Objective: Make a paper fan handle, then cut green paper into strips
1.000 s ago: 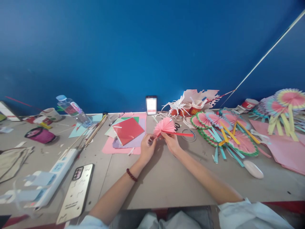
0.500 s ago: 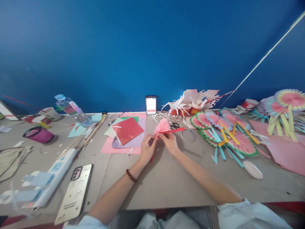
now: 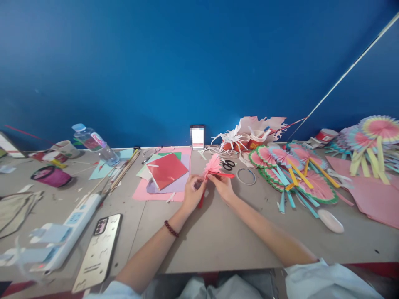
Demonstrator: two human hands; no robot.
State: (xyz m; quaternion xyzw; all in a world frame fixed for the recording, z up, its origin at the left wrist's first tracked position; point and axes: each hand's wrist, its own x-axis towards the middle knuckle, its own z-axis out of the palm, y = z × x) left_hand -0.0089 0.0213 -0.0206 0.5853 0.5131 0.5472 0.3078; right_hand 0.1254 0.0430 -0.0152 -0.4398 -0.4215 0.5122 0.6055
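My left hand (image 3: pixel 192 192) and my right hand (image 3: pixel 223 186) meet at the middle of the grey table (image 3: pixel 218 236). Both pinch the base of a pleated pink paper fan (image 3: pixel 213 165), which stands up between them, partly folded. A red paper strip (image 3: pixel 222 175) runs right from the fan over my right fingers; another red strip end (image 3: pixel 201 201) pokes out below my left hand. My left wrist wears a dark red bead bracelet (image 3: pixel 171 229).
A stack of coloured paper sheets (image 3: pixel 166 171) lies left of my hands. Black scissors (image 3: pixel 228 164) and a tape ring (image 3: pixel 245 176) sit just beyond. Finished paper fans (image 3: pixel 293 172) fill the right. A phone (image 3: pixel 96 251), power strip (image 3: pixel 71 226) and water bottle (image 3: pixel 95 144) lie left.
The pink fan has closed up from a wide spread to a narrower bundle. The red strip has drawn in toward my right hand, and a red end now shows under my left hand.
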